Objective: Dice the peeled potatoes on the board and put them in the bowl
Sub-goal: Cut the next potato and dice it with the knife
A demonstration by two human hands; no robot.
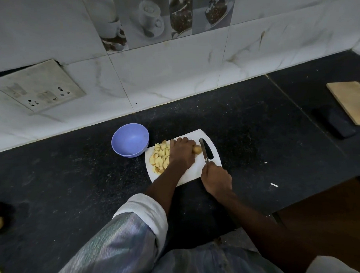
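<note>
A white cutting board [196,172] is laid on the dark counter [74,181], with a purple bowl [130,140] set just beside its far left corner. A pile of diced potato [159,156] is spread along the board's left edge. A potato [197,149] near the far edge is gripped under the curled left hand [180,154], its end showing at the fingertips. A knife [204,149] is held in the closed right hand [216,179] at the right edge, its blade just beside the potato.

The dark counter [246,121] carries a white cutting board [196,170], a purple bowl [130,140] touching it, and a wooden board [350,101] at the right edge.
</note>
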